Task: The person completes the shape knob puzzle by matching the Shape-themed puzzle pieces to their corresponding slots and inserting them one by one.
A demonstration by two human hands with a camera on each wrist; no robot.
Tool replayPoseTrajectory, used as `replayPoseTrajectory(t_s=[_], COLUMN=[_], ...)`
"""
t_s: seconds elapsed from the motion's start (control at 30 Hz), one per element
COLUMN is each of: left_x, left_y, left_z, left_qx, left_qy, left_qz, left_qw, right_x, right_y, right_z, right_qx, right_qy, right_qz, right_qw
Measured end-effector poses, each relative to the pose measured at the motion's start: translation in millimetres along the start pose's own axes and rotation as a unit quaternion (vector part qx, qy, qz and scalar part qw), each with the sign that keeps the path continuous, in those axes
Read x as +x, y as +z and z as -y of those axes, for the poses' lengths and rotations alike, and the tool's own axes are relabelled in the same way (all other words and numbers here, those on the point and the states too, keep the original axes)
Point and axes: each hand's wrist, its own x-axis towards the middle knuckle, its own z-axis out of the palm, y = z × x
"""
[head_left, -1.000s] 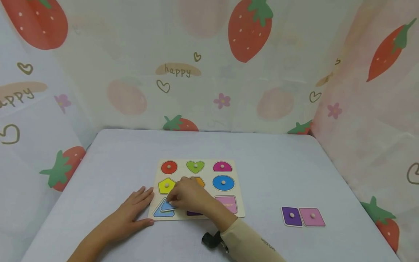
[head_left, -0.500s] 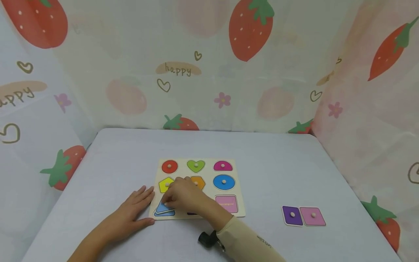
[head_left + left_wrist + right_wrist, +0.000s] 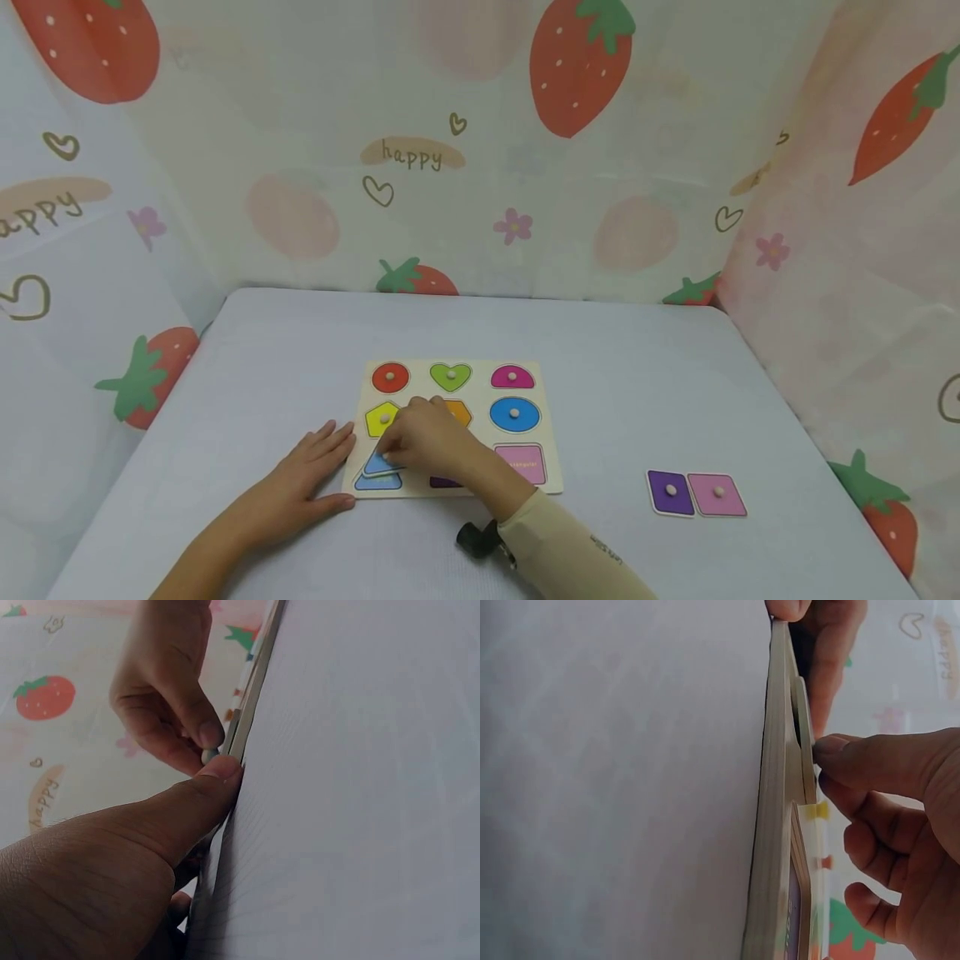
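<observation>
A beige sleeve (image 3: 573, 546) printed with small dark lettering (image 3: 606, 550) covers the person's right arm (image 3: 501, 485), a stubby black wrist camera (image 3: 474, 540) showing beside its cuff (image 3: 523, 518).

Flat, muted light; soft shadows; wrist views dimmer.

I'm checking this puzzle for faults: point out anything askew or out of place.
The blue triangle sits askew, overlapping its recess rather than seated, its knob pinched by the right hand. The purple piece and pink piece lie off the board. No spill or damage shows.
</observation>
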Motion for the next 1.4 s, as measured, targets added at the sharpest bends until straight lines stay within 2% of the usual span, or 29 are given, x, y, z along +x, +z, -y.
replayPoseTrajectory(t_s=[0.43, 0.73, 1.4], left_x=[2.2, 3.1, 1.3], left_y=[-3.7, -4.7, 1.1], left_z=[-2.3, -1.1, 1.3], left_qx=[0.008, 0.002, 0.002], left_qy=[0.009, -0.006, -0.003], left_qz=[-0.003, 0.012, 0.004], left_qw=[0.9999, 0.9999, 1.0000], right_x=[-0.7, -4.3, -6.7], right_y=[3, 4, 11], right_z=[3, 7, 9], right_qx=[0.011, 0.036, 0.047], right_qy=[0.002, -0.007, 0.008], right_qz=[-0.004, 0.008, 0.018], right_qw=[0.9999, 0.9993, 0.9987])
